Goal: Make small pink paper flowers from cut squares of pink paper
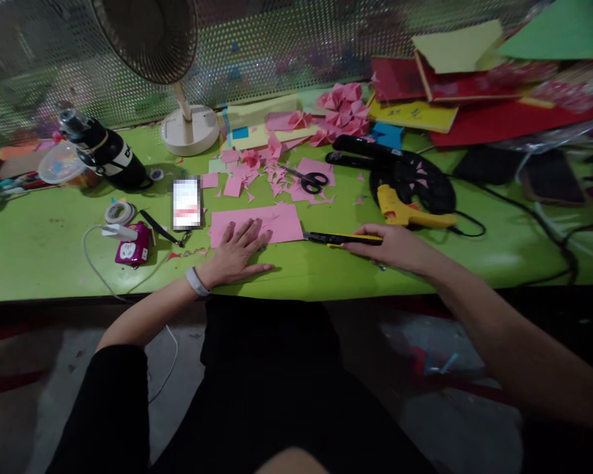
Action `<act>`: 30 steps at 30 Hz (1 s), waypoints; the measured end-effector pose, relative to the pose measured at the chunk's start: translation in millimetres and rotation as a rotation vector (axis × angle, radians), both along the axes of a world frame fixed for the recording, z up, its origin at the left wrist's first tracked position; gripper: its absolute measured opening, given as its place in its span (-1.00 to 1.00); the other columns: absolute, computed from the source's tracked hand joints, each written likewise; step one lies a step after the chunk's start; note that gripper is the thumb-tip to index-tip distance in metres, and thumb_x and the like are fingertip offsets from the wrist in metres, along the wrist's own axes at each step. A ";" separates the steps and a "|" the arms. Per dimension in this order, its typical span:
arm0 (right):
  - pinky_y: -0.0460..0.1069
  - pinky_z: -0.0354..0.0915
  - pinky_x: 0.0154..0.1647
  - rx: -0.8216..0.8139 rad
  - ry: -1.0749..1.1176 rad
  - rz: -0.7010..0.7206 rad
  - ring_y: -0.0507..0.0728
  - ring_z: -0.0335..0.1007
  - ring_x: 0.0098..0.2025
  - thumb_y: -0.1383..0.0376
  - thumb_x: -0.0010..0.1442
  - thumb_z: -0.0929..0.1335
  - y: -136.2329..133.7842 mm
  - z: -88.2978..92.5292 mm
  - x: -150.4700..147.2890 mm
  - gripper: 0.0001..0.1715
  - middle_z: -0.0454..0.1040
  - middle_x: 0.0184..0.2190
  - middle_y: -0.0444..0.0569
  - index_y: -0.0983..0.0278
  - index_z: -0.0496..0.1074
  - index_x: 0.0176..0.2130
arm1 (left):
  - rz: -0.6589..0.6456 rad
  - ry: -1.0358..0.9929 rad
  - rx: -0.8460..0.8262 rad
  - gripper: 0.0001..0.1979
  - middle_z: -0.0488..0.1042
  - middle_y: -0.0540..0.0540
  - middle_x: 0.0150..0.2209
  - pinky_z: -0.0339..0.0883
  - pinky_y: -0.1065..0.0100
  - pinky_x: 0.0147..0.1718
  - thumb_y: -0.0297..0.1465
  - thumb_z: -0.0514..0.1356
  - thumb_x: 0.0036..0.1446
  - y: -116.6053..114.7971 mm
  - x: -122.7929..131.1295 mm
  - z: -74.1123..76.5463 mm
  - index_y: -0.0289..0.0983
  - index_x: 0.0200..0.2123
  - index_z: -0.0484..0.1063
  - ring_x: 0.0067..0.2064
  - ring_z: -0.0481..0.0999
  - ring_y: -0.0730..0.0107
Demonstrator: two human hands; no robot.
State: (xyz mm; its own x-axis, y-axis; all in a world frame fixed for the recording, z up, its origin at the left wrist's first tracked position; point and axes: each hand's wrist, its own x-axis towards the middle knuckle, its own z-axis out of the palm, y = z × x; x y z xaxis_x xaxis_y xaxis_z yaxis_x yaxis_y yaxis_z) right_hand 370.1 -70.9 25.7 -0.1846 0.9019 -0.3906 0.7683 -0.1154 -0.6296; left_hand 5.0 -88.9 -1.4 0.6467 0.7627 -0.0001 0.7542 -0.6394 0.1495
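Observation:
A pink paper sheet [289, 224] lies on the green table [321, 276] near its front edge. My left hand [240, 253] rests flat on the sheet's left and middle part, fingers spread. In my right hand [383, 243] is a black and yellow utility knife [338, 238], its blade pointing left at the sheet's right edge. Just behind the sheet are black scissors [313, 182] among pink scraps [277, 181].
A phone [186, 204], purple power adapter [133, 247] and tape roll [119, 212] lie to the left, with a black bottle [111, 155] and fan [190, 128] behind. Rightward are a yellow glue gun [410, 214], black cables [518, 210] and stacked coloured paper [494, 122].

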 end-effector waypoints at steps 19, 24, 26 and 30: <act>0.22 0.44 0.01 0.316 -0.038 0.306 0.36 0.57 -0.04 -0.19 0.22 0.34 -0.3 -25.7 22.4 -0.29 0.62 -0.02 0.07 0.09 0.52 0.20 | -0.062 0.038 -0.027 -0.12 -0.15 -0.14 0.52 -0.32 -0.03 0.46 0.22 -0.14 0.29 3.4 5.8 9.0 -0.13 0.49 -0.16 0.53 -0.14 0.12; 0.17 0.43 -0.11 0.509 -0.042 0.301 0.27 0.50 -0.21 -0.23 0.27 0.27 0.1 -30.5 15.7 -0.30 0.53 -0.20 0.10 0.12 0.59 0.11 | -0.053 0.030 -0.026 -0.13 -0.08 -0.13 0.51 -0.28 -0.02 0.46 0.23 -0.12 0.28 3.3 6.5 10.3 -0.11 0.48 -0.10 0.52 -0.10 0.13; 0.19 0.41 -0.08 0.572 -0.036 0.279 0.29 0.48 -0.17 -0.20 0.28 0.27 -0.7 -34.3 10.3 -0.34 0.51 -0.19 0.11 0.12 0.62 0.07 | -0.047 0.021 -0.023 -0.12 -0.05 -0.15 0.50 -0.29 -0.03 0.46 0.25 -0.12 0.26 3.1 7.0 10.0 -0.11 0.48 -0.08 0.52 -0.08 0.11; 0.23 0.38 -0.03 0.645 -0.052 0.250 0.33 0.45 -0.08 -0.11 0.32 0.29 -3.3 -42.4 0.0 -0.45 0.51 -0.15 0.11 0.07 0.61 0.07 | -0.059 0.017 -0.011 -0.09 -0.12 -0.14 0.51 -0.33 -0.05 0.46 0.26 -0.12 0.25 3.0 7.3 7.6 -0.11 0.49 -0.13 0.52 -0.12 0.08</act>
State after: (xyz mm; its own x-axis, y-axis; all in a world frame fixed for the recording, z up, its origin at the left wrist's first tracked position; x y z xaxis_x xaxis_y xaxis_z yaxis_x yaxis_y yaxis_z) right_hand 370.1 -74.2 -16.8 -0.4124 0.8898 0.1954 0.7545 0.4538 -0.4742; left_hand 12.3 -85.8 6.2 0.6903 0.7233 -0.0197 0.7178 -0.6811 0.1445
